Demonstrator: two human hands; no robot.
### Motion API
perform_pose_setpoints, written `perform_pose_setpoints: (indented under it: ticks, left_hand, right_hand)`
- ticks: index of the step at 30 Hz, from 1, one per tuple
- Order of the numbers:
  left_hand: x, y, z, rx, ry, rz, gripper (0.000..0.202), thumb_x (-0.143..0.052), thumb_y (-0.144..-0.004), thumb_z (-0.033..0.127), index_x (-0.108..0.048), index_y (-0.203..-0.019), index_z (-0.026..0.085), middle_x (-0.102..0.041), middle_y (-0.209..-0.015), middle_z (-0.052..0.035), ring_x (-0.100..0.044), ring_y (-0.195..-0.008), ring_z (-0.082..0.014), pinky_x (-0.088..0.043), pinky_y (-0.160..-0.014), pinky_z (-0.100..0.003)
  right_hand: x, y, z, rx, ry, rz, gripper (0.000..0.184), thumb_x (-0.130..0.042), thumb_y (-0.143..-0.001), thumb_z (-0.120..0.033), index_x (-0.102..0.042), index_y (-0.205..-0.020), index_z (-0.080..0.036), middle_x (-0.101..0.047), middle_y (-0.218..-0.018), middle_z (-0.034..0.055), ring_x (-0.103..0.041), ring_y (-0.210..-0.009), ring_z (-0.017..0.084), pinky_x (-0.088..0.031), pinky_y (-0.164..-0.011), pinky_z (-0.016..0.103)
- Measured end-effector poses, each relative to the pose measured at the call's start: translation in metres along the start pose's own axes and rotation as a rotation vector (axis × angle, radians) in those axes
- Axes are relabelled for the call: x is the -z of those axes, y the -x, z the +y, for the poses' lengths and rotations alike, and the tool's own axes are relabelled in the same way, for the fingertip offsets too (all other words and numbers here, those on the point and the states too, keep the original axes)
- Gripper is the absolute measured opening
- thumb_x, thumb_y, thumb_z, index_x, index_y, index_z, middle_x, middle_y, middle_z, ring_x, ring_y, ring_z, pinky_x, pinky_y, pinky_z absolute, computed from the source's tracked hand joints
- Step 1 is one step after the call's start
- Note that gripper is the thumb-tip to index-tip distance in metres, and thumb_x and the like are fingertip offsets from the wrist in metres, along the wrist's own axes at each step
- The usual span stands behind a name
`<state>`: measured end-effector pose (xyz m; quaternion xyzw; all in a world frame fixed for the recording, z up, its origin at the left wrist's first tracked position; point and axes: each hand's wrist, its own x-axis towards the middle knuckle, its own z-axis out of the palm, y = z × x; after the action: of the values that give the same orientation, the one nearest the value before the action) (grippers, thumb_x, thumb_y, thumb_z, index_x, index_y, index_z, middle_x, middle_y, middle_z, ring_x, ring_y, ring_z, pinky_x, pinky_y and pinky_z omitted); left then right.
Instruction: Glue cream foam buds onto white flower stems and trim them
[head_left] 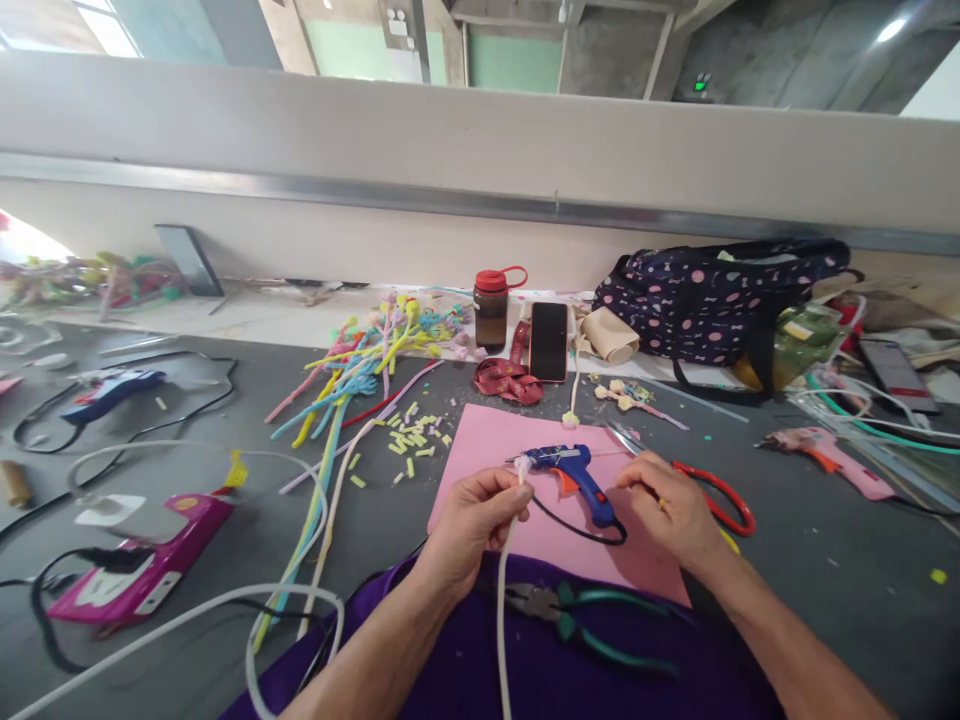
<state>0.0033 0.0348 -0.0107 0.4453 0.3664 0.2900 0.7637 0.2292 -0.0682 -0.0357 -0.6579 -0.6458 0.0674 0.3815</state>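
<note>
My left hand point(480, 515) is closed in a pinch on a white cord point(504, 610), just below the pale tuft point(523, 464) at its tip. The cord hangs down over my lap. Behind the tuft, a blue glue gun point(574, 465) with an orange trigger lies on a pink sheet point(472, 440). My right hand point(671, 505) is curled beside the glue gun's handle, above red-handled scissors point(731, 505) that it partly covers. A small yellowish spot shows at its fingers; what they hold, if anything, I cannot make out. Pliers with green handles point(600, 600) lie on the purple cloth over my lap.
Coloured fuzzy stems point(352, 370) and small cut pieces point(409, 435) lie left of the sheet. A bottle point(491, 312), a phone point(548, 342) and a patterned bag point(697, 300) stand behind. A magenta power strip point(150, 560) and a pink glue gun point(829, 460) flank my place.
</note>
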Motion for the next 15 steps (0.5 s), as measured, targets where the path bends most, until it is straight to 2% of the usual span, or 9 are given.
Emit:
perform_pose_setpoints:
  ticks: [7,10,15]
  left_hand:
    - [0.0022,0.0037,-0.0027,-0.031,0.000,-0.075,0.024,-0.072,-0.066,0.034,-0.059,-0.064,0.014,-0.058,-0.055,0.0027,-0.035,-0.036,-0.0013,-0.024,-0.035,-0.016]
    - [0.0034,0.0040,-0.0041,-0.039,0.018,-0.103,0.024,-0.071,-0.066,0.033,-0.058,-0.065,0.014,-0.058,-0.055,0.0023,-0.034,-0.035,-0.0015,-0.020,-0.034,-0.017]
    - [0.0034,0.0020,-0.0059,-0.101,0.008,-0.145,0.026,-0.071,-0.065,0.037,-0.059,-0.064,0.014,-0.057,-0.055,0.0027,-0.034,-0.035,-0.0016,-0.020,-0.034,-0.018]
  right_hand:
    - [-0.0008,0.0047,0.0051,0.017,0.026,-0.045,0.015,-0.042,-0.079,-0.014,-0.054,-0.074,-0.021,-0.053,-0.073,0.0009,-0.053,-0.067,0.017,-0.040,-0.063,0.028]
    - [-0.0008,0.0053,0.0050,0.004,0.075,-0.017,0.015,-0.042,-0.079,-0.015,-0.053,-0.073,-0.022,-0.052,-0.072,0.0001,-0.051,-0.062,0.016,-0.038,-0.058,0.028]
    - [-0.0016,0.0029,0.0019,0.022,0.090,0.036,0.016,-0.041,-0.078,-0.015,-0.052,-0.068,-0.022,-0.051,-0.068,-0.0004,-0.052,-0.062,0.017,-0.039,-0.061,0.028]
